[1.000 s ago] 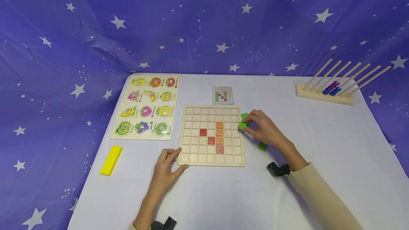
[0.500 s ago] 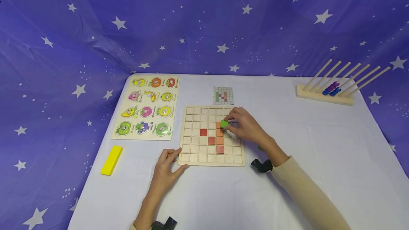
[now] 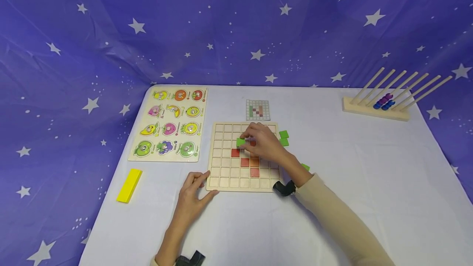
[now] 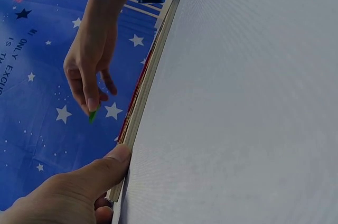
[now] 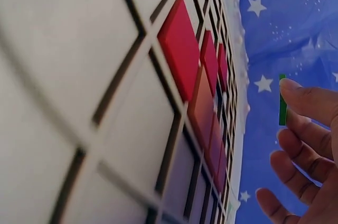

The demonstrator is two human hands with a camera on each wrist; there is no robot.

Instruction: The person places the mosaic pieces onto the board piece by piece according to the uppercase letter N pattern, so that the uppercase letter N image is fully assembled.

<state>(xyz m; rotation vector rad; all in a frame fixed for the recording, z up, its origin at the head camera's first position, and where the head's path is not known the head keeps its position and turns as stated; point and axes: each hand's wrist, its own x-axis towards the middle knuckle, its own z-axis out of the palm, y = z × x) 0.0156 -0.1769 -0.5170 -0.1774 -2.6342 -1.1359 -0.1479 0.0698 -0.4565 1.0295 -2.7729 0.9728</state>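
Observation:
A wooden grid board lies mid-table, with red tiles and orange tiles in some of its squares. My left hand holds the board's near left corner, thumb at the front edge and fingers at the left side; in the left wrist view its thumb presses the board's rim. Above the board, my right hand pinches a green square tile between thumb and fingers. The right wrist view shows this green tile edge-on, apart from the board. The right hand covers part of the orange column.
More green tiles lie right of the board, one farther forward. A pattern card lies behind it. A fruit puzzle and yellow block are at left. A peg stand with beads stands back right.
My right hand has picked up a green tile beside the board and carried it left over the grid. The left hand has stayed at the corner.

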